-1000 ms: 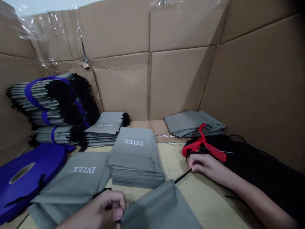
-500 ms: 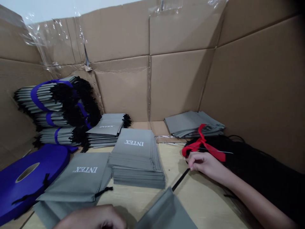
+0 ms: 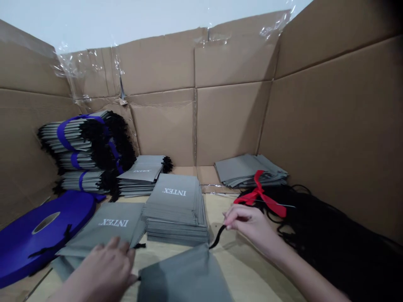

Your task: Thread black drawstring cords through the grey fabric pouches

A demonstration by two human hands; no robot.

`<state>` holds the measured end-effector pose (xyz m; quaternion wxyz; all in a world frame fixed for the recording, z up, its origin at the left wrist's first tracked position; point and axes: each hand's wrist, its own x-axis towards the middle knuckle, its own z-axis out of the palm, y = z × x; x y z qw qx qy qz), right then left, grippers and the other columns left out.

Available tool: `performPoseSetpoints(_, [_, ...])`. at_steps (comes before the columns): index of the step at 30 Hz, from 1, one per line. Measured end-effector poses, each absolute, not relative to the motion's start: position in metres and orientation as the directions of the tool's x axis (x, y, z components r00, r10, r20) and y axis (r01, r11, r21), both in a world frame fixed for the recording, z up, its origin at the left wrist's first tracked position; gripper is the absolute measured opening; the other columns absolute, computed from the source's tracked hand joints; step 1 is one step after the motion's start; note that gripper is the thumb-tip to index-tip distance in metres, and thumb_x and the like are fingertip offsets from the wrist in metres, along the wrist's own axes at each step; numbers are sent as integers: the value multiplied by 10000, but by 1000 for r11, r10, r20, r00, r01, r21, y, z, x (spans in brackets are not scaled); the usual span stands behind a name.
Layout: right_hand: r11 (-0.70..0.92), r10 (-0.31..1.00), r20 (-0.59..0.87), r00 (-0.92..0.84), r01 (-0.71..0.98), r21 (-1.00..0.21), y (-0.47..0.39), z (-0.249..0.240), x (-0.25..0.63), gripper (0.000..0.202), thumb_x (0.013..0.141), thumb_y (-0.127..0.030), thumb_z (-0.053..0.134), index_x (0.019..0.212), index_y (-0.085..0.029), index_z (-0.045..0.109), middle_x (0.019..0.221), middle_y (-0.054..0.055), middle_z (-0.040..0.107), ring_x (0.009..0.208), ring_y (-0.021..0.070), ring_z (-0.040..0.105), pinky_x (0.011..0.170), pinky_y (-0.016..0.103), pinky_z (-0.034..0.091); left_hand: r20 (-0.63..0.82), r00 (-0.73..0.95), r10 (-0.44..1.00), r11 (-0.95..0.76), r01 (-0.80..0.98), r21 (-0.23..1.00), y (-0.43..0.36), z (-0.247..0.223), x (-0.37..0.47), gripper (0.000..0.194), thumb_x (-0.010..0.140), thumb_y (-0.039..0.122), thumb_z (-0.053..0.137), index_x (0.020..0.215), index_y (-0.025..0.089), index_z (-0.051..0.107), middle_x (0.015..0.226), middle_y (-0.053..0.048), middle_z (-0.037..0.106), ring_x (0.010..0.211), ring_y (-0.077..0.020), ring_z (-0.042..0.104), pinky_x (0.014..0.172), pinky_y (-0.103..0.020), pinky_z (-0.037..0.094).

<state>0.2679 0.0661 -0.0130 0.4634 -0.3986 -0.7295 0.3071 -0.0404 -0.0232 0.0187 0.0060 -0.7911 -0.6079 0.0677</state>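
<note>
A grey pouch point(image 3: 185, 274) lies at the bottom centre, with a black cord point(image 3: 217, 236) rising from its top right corner. My right hand point(image 3: 244, 220) pinches the end of that cord. At the pouch's left edge is my left hand point(image 3: 108, 266), slightly blurred, its fingers bent; a black bit shows at its thumb, and whether it grips this is unclear. Behind my left hand lie grey pouches point(image 3: 107, 224) marked INTEX, with black cord ends. A taller stack of grey INTEX pouches point(image 3: 176, 205) stands in the middle.
A purple ribbon roll point(image 3: 69, 214) lies at left, below bundled pouches point(image 3: 69, 136). Another pouch stack point(image 3: 141, 170) stands behind. At right are flat grey pouches point(image 3: 242, 165), a red ribbon point(image 3: 258, 191) and a heap of black cords point(image 3: 330, 235). Cardboard walls point(image 3: 163, 126) surround the table.
The pouch has come further into view and lies flatter. My left hand has moved up with its fingers more visible. The cord in my right hand has gone from taut to curved.
</note>
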Motion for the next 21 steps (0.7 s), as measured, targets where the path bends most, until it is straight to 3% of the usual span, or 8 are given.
performPoseSetpoints(1, [547, 833, 481, -273, 277, -790, 62, -13, 264, 168, 679, -102, 605, 593, -214, 695, 642, 11, 656, 665, 160, 619, 627, 262, 472, -101, 321, 942, -330, 939, -93, -26, 19, -23, 310, 781, 204, 513, 1044, 125, 656, 1114, -201, 625, 1111, -426, 495, 823, -528, 427])
performPoseSetpoints(3, [666, 738, 592, -323, 208, -716, 54, -10, 258, 174, 715, -97, 623, 626, -219, 711, 625, 10, 657, 616, 147, 618, 585, 251, 478, -10, 459, 889, -459, 889, -10, -25, 17, 16, 495, 806, 275, 516, 1288, 165, 484, 1354, -176, 455, 1240, -410, 377, 917, -557, 373])
performPoseSetpoints(5, [751, 648, 682, -338, 138, -646, 46, -6, 256, 178, 743, -91, 625, 665, -222, 717, 624, 8, 653, 583, 137, 611, 543, 239, 478, 142, 547, 825, -561, 821, 103, -18, 14, 51, 533, 844, 317, 478, 1346, 167, 383, 1384, -163, 418, 1248, -370, 377, 962, -538, 346])
performPoseSetpoints(8, [824, 562, 780, -276, 107, -556, 39, 1, 258, 204, 757, -64, 620, 688, -237, 703, 632, -7, 644, 587, 132, 601, 540, 234, 478, 179, 651, 738, -669, 670, 322, -3, 10, 80, 265, 888, 282, 412, 1078, 164, 553, 1052, -102, 636, 939, -233, 590, 825, -334, 460])
performPoseSetpoints(10, [851, 525, 829, -195, 142, -506, 37, 6, 264, 225, 760, -46, 608, 684, -244, 684, 642, -14, 637, 607, 132, 596, 557, 234, 477, 170, 676, 717, -662, 584, 470, 3, 8, 85, 208, 910, 269, 370, 939, 176, 554, 890, -54, 652, 761, -164, 598, 691, -234, 461])
performPoseSetpoints(12, [866, 489, 860, -142, 193, -461, 38, 10, 270, 240, 768, -36, 587, 688, -245, 673, 651, -13, 629, 620, 135, 592, 554, 230, 471, 191, 631, 752, -611, 557, 562, 7, 6, 81, 203, 921, 270, 345, 909, 186, 529, 849, -33, 645, 711, -141, 582, 637, -202, 436])
performPoseSetpoints(18, [852, 475, 870, -134, 317, -417, 48, 7, 286, 280, 769, -34, 562, 753, -286, 685, 663, -5, 623, 642, 165, 598, 557, 249, 463, 191, 538, 821, -527, 585, 617, 13, 6, 65, 295, 933, 308, 305, 858, 185, 563, 852, -52, 654, 786, -172, 596, 692, -233, 414])
performPoseSetpoints(21, [837, 469, 870, -152, 391, -383, 49, 5, 291, 280, 771, -63, 557, 788, -307, 693, 704, 4, 635, 672, 183, 607, 585, 264, 468, 188, 503, 844, -499, 604, 622, 18, 6, 61, 319, 934, 358, 303, 925, 190, 574, 883, -64, 658, 805, -191, 595, 692, -257, 402])
